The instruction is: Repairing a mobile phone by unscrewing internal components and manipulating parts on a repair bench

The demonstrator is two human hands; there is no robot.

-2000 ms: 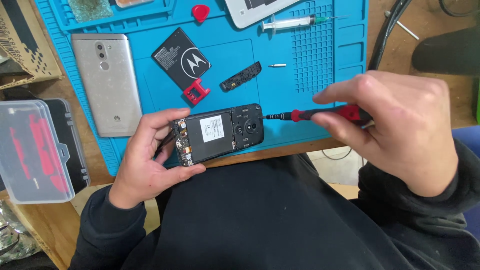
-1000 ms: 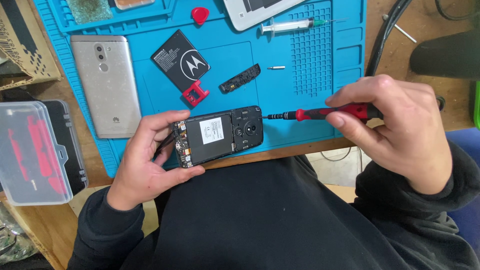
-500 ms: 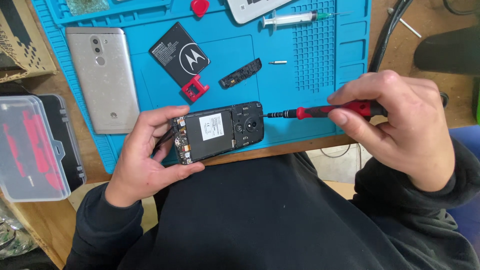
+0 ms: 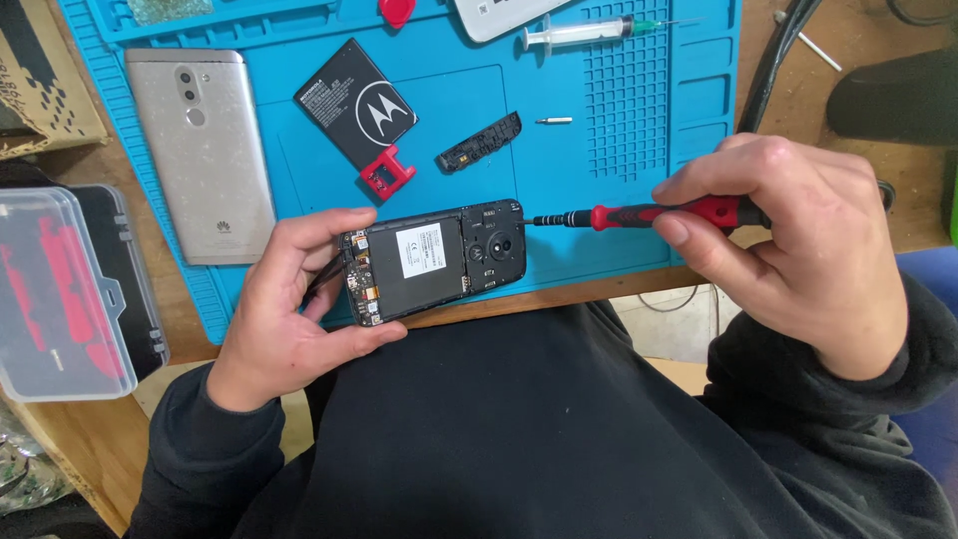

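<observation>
My left hand (image 4: 284, 304) grips an opened black phone (image 4: 435, 260) by its lower end, back side up, with the circuit board and a white label showing. My right hand (image 4: 798, 250) holds a red and black screwdriver (image 4: 649, 215) level, its tip touching the phone's top edge near the camera ring. Both hands sit over the front edge of a blue work mat (image 4: 649, 170).
On the mat lie a silver phone (image 4: 205, 155), a black battery (image 4: 364, 105), a small red clip (image 4: 387, 175), a black plastic strip (image 4: 481, 142), a loose bit (image 4: 554, 121), a syringe (image 4: 584, 35) and a red pick (image 4: 396, 10). A clear plastic case (image 4: 60, 289) sits left.
The view has drifted slightly. My right hand has brought the screwdriver tip in against the phone's top edge. My left hand keeps the same grip.
</observation>
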